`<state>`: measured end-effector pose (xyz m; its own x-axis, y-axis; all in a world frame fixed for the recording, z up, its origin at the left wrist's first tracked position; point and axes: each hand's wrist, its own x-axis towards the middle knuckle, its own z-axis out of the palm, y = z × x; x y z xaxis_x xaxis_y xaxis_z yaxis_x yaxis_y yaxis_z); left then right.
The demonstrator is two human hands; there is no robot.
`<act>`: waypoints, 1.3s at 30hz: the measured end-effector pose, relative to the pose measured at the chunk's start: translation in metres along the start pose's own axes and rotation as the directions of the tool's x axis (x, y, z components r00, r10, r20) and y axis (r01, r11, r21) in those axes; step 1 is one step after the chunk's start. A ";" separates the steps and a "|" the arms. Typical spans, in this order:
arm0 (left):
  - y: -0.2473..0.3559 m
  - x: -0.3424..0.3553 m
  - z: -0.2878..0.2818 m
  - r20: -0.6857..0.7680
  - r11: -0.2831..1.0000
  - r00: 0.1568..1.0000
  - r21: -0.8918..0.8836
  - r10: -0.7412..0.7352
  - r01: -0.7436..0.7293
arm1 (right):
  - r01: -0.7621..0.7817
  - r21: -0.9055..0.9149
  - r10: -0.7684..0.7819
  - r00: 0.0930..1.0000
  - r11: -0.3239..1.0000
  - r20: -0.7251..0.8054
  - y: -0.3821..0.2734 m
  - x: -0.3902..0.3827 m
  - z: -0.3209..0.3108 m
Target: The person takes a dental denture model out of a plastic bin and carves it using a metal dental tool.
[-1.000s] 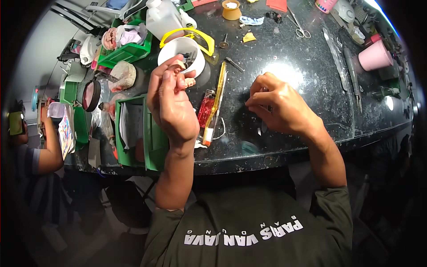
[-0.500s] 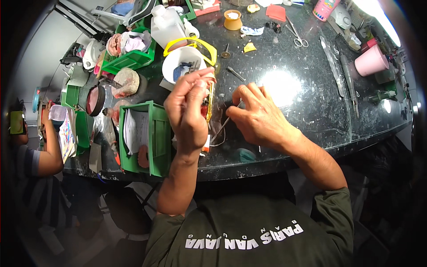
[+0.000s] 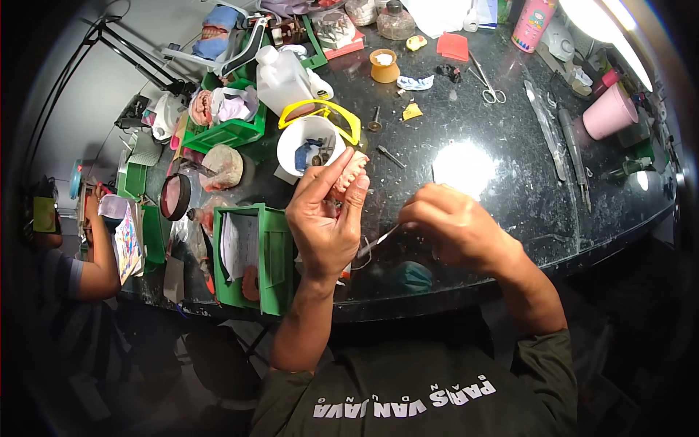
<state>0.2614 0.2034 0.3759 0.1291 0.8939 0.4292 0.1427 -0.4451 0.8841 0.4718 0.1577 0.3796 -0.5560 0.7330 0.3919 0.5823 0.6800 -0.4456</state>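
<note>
Fingers of the left hand are pinched around a pink dental model, which I see held over the dark worktop near the white tub. On my remote feed, the right hand grips a slim tool, angled towards the left wrist.

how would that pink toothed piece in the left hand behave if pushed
The pink toothed piece is probably stiff, showing no sag in the left hand. It may be light, as one hand's pinch supports it. Pushed off-centre, it might pivot in that pinch.
</note>
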 end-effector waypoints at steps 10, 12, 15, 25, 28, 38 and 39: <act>-0.004 -0.005 0.004 0.074 0.983 0.992 -0.148 -0.102 0.112 | -0.036 0.999 0.442 0.897 0.016 0.025 -0.011 0.000 -0.009; -0.002 -0.005 0.008 0.106 0.938 0.977 -0.277 -0.184 0.207 | 0.027 1.000 0.383 0.923 0.007 -0.028 -0.002 -0.003 -0.003; 0.008 -0.002 0.010 0.148 0.827 0.939 -0.445 -0.311 0.344 | 0.188 0.978 0.446 0.871 0.086 -0.207 -0.001 -0.002 0.000; 0.006 -0.002 0.003 0.265 0.655 0.867 -0.572 -0.422 0.494 | 0.047 0.961 0.605 0.768 0.273 -0.210 0.003 -0.001 0.006; 0.008 -0.001 0.002 0.284 0.604 0.838 -0.591 -0.466 0.536 | -0.021 0.938 0.579 0.791 0.347 -0.196 -0.002 0.001 0.005; -0.001 0.000 -0.003 0.407 0.388 0.819 -0.734 -0.405 0.557 | -0.086 0.863 0.600 0.753 0.497 -0.270 -0.014 0.007 0.011; 0.002 0.000 0.000 0.367 0.512 0.832 -0.661 -0.416 0.548 | -0.074 0.858 0.625 0.717 0.507 -0.308 -0.014 0.008 0.013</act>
<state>0.2613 0.2025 0.3776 0.4085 0.9093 -0.0791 -0.5053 0.2975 0.8100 0.4511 0.1535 0.3784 0.1479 0.9569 0.2501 -0.1725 0.2740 -0.9461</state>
